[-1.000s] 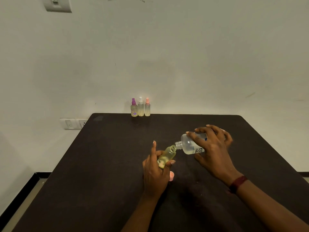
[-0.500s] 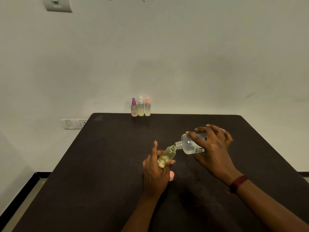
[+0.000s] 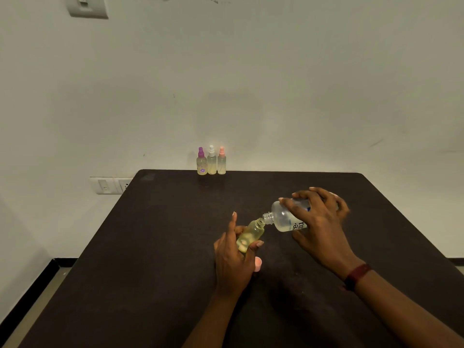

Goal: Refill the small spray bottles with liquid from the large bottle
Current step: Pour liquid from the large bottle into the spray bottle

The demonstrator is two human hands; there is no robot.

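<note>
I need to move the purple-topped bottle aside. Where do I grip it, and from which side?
I'd grip the purple-topped bottle round its body, coming from its left: it stands upright at the row's end, with the white-topped bottle crowding its right.

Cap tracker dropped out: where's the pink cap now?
Head view, centre of the dark table: the pink cap sits against the right edge of the left hand, nearer the camera than the small bottle that hand holds.
</note>
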